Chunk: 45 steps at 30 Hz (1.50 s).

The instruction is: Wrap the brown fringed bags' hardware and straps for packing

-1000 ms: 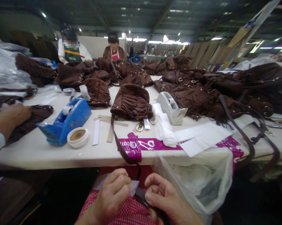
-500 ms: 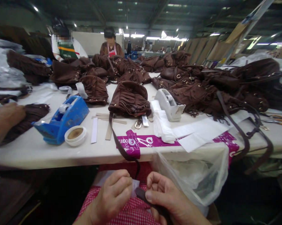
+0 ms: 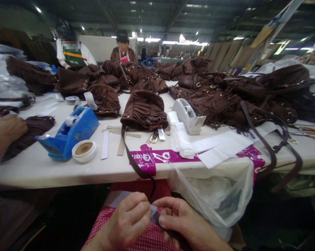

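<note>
Over the lap, in the head view, my left hand [image 3: 131,218] is closed on a small piece of thin, translucent white film [image 3: 153,211]. My right hand [image 3: 182,218] pinches a dark brown strap [image 3: 181,240] near its end, its index finger reaching toward the left hand. The film meets the strap's end between the hands; whether it is wrapped around it cannot be made out. Straight ahead on the table lies a brown fringed bag [image 3: 145,109], whose long strap [image 3: 137,169] hangs over the edge toward my hands.
A blue tape dispenser [image 3: 68,136], a white tape roll [image 3: 84,151] and a grey dispenser [image 3: 187,116] stand on the table. White sheets [image 3: 220,148] lie right, above a hanging plastic bag [image 3: 212,195]. Brown bags pile up behind. A co-worker's hand [image 3: 9,130] is at left.
My right hand has moved left, bringing the strap's end against the film, and its index finger has stretched out. My left hand stays nearly in place.
</note>
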Available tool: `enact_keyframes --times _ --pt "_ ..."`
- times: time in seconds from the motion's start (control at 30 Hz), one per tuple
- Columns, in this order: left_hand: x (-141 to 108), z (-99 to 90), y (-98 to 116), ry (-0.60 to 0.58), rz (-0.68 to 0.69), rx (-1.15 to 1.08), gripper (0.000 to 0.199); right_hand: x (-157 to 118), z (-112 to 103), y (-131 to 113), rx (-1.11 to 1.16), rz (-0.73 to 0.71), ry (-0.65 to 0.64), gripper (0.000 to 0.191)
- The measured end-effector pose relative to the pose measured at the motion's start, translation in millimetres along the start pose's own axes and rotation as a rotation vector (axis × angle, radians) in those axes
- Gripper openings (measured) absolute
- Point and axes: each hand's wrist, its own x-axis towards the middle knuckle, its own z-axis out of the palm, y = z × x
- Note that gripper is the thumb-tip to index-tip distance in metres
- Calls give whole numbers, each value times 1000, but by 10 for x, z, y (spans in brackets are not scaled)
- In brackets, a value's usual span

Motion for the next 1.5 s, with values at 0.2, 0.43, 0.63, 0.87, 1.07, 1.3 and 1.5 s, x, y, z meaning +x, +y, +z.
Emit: enact_keyframes --times 0.2,0.43,0.63,0.87,1.07,1.3,1.5 --pt "-155 29 26 -179 -65 -86 19 -9 -84 31 -137 29 5 25" --pt "-211 -231 -131 -646 -812 -687 46 -55 -112 -7 -262 68 -13 19" --pt "-39 -142 -170 -689 -1136 -1047 20 5 -16 -23 -385 87 -20 14" --pt "-57 -138 -102 -659 -1239 -993 21 109 115 -86 -484 -16 -35 9" --pt "-174 -595 -250 -713 -1325 -944 12 -173 -169 -139 -572 197 -281 18" --pt "-215 -690 -224 -814 -1372 -1036 19 -194 -154 -295 -1001 -95 -138 27" --pt "-196 -609 -144 -771 -1308 -1019 23 -133 44 -443 -1215 -135 -63 25"
